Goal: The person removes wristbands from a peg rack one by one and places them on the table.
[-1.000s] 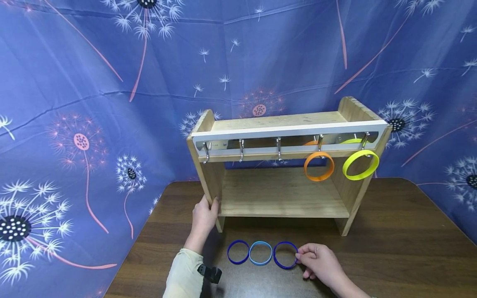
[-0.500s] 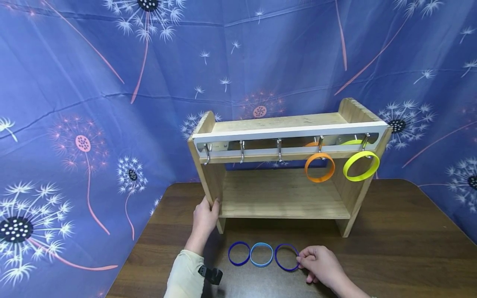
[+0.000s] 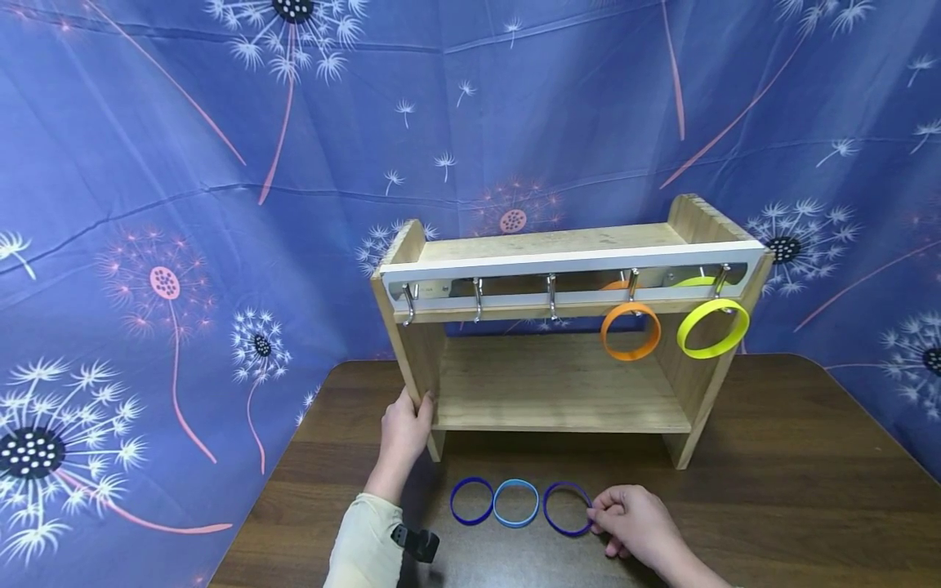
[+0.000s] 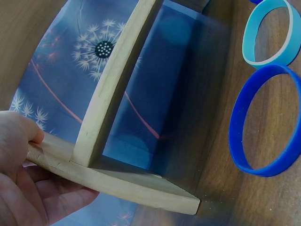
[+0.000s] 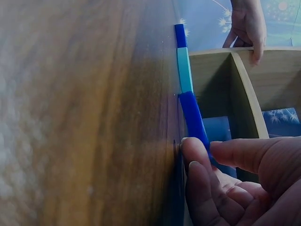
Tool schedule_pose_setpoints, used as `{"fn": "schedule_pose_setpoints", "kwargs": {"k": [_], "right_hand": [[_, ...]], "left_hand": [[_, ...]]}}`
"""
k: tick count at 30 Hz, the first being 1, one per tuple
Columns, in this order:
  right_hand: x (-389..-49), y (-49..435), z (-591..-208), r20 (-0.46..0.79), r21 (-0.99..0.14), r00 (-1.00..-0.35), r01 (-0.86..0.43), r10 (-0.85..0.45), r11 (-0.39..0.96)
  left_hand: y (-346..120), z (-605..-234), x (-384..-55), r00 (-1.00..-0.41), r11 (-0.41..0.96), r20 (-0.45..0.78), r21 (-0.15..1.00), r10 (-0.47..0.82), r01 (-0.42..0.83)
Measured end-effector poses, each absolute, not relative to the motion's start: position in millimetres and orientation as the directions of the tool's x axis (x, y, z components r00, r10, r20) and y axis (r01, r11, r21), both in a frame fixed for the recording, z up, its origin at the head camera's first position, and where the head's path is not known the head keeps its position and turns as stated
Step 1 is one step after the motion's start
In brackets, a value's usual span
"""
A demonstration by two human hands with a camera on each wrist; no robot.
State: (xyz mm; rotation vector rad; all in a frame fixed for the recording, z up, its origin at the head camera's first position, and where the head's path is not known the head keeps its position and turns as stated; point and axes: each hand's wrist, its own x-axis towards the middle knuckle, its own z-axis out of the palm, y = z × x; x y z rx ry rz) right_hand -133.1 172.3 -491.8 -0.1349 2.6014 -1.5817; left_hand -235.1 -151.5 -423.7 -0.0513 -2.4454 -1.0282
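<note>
My left hand (image 3: 404,425) grips the lower left side panel of a small wooden shelf rack (image 3: 566,376), thumb on one face and fingers on the other (image 4: 61,193). My right hand (image 3: 634,523) pinches the right edge of a dark blue silicone wristband (image 3: 553,523) between thumb and fingertips. In the right wrist view this wristband (image 5: 194,115) looks slightly tilted, its pinched end off the tabletop. To its left lie a light blue wristband (image 3: 500,516) and another dark blue wristband (image 3: 459,514), both flat on the table.
A white rail (image 3: 470,265) with several metal hooks (image 3: 553,296) runs along the rack's upper front. An orange wristband (image 3: 608,347) and a yellow wristband (image 3: 687,345) hang from its two right hooks. The brown table (image 3: 794,490) meets a blue patterned cloth (image 3: 294,147) behind.
My right hand and the pinched dark blue wristband have shifted slightly to the right, away from the light blue one. The left hand keeps its grip on the rack.
</note>
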Motion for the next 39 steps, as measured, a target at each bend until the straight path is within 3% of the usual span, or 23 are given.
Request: {"fn": "schedule_pose_setpoints", "kwargs": {"k": [12, 39], "right_hand": [[-131.7, 174.3, -487.8, -0.019, -0.874, -0.992, -0.045, -0.127, 0.483], [-138.2, 177.4, -442.3, 0.070, -0.917, -0.989, -0.115, -0.131, 0.381]], "left_hand": [[-151.9, -423.5, -235.3, -0.883, 0.717, 0.446, 0.664, -0.149, 0.214], [-152.5, -424.6, -235.7, -0.876, 0.717, 0.460, 0.659, -0.145, 0.228]]}}
